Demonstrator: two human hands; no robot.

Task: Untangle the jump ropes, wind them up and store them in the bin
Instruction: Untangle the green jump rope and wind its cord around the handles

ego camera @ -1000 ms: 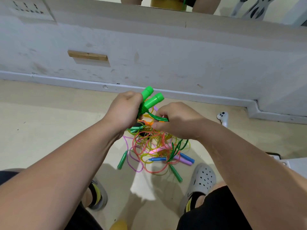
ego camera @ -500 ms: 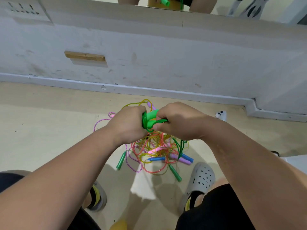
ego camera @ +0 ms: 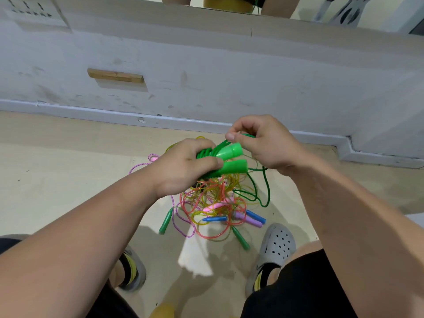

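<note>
Jump ropes: main tangle on floor, unsorted; orange, yellow and purple cords knotted together.
Green rope held above tangle, partly wound; free cord trails down to tangle's right edge.
Left hand curled round green handles and coils.
Right hand pinches cord loop just above handles.
Judgement: early stage. First rope unfinished, rest untouched, none stored. Bin not identifiable.
Wall beyond tangle; grey clog near tangle's right side.
Obstruction: cannot tell whether trailing cord is free of tangle; may snag.
</note>
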